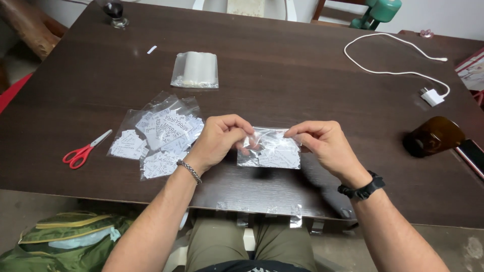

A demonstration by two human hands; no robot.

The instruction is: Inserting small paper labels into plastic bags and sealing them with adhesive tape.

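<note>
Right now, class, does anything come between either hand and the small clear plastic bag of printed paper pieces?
Nothing visible does. The left hand and right hand both pinch the top edge of the small clear plastic bag of printed paper pieces directly.

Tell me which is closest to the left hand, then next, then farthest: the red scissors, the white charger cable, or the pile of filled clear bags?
From the left hand:
1. Pile of filled clear plastic bags, just left of it.
2. Red-handled scissors, farther left, near the table edge.
3. White charger cable, far right, toward the back.
</note>
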